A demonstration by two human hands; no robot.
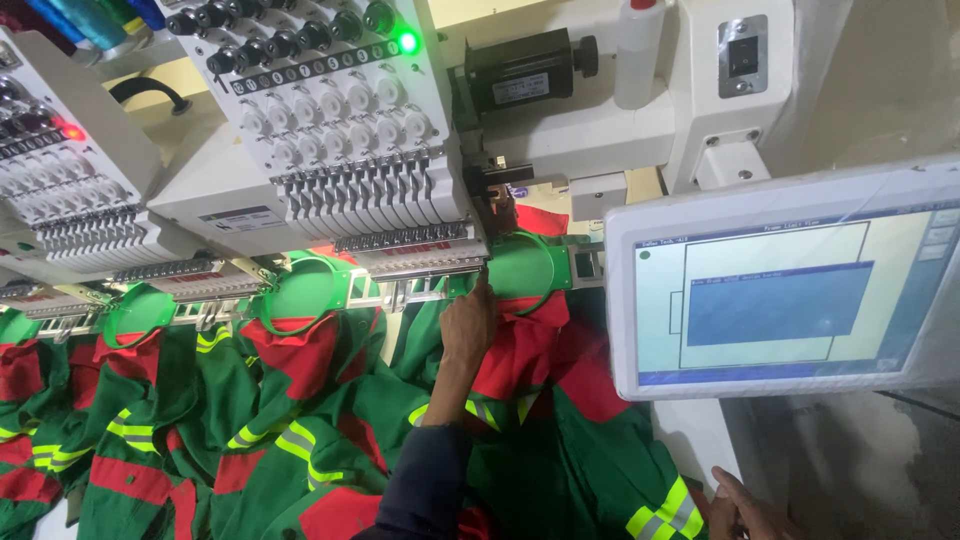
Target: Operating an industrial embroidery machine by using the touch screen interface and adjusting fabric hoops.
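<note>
My left hand (468,322) reaches up from a dark sleeve to the green embroidery hoop (528,268) under the machine's needle head (345,120). Its index finger points at the hoop's left rim and its other fingers curl over the red cloth (520,355). The palm side is hidden, so I cannot tell whether it grips anything. My right hand (745,512) is low at the bottom right beside a green garment with yellow reflective stripes (668,512). Its fingers are apart and it holds nothing.
A row of green hoops (300,292) with red and green garments (200,440) runs left under more needle heads (60,170). A white control screen (790,295) juts out at the right. A small white bottle (640,50) stands on the machine's top.
</note>
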